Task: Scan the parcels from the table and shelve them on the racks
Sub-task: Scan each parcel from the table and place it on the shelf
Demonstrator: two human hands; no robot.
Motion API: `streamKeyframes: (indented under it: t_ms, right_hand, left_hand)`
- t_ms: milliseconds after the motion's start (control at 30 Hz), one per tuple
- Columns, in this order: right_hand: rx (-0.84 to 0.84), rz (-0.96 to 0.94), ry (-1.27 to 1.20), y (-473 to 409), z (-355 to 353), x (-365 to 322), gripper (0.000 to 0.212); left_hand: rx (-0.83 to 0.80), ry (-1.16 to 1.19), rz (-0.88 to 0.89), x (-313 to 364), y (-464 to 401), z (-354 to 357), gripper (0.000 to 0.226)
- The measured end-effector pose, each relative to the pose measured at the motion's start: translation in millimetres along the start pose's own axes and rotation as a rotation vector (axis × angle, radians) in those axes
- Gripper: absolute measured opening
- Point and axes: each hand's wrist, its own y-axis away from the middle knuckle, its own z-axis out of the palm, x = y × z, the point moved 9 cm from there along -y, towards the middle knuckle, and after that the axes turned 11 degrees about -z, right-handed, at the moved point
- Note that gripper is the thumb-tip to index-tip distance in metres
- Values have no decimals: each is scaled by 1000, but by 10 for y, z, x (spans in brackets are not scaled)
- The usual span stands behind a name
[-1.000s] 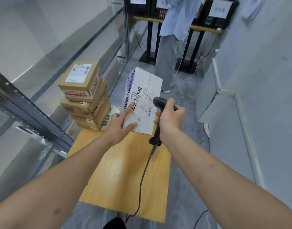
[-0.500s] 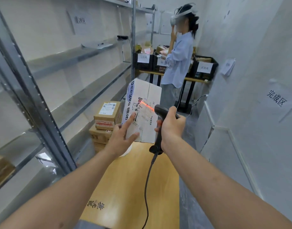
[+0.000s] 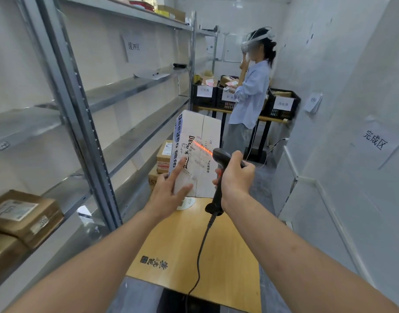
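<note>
1. The parcel (image 3: 195,152) is held upright over the table's (image 3: 194,256) far edge by the left hand (image 3: 169,195), fingers spread on its face.
2. The scanner (image 3: 219,177) is gripped by the right hand (image 3: 236,177), just beside the parcel's right edge.
3. A narrow aisle is left between rack (image 3: 81,123) and wall.
4. Compared with 0.5 s ago, the red scan line is kept on the label; the view is raised slightly.

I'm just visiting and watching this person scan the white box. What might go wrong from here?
The tall white cardboard box is steadied only by the left hand, fingers mostly straight against its face; it could tip off the wooden table. The red scan line crosses the label at a slant, so the read may fail. The cable of the black handheld scanner in the right hand trails over the table edge and might snag.
</note>
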Motion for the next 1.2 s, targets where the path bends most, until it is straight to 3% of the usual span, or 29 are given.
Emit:
streamKeyframes:
  t_ms: [133,333,667,867,1200]
  right_hand:
    - [-58,-142,87,57,154,-35,24]
    - [-187,-231,239,9,501,84,36]
    - [-433,-227,391,-103,1337,537,38]
    - [-705,-152,390,136,1700,795,28]
    - [-815,-138,486,367,2649,1514,29]
  left_hand:
    - [41,56,-14,-76,148,-187,78]
    - [130,20,-58,-218,303,-503,81]
    - [362,49,-227,-644,562,-1008,76]
    - [547,48,-407,-992,846,-1226,73]
    - [608,104,-548,-1783,654,-1730,72]
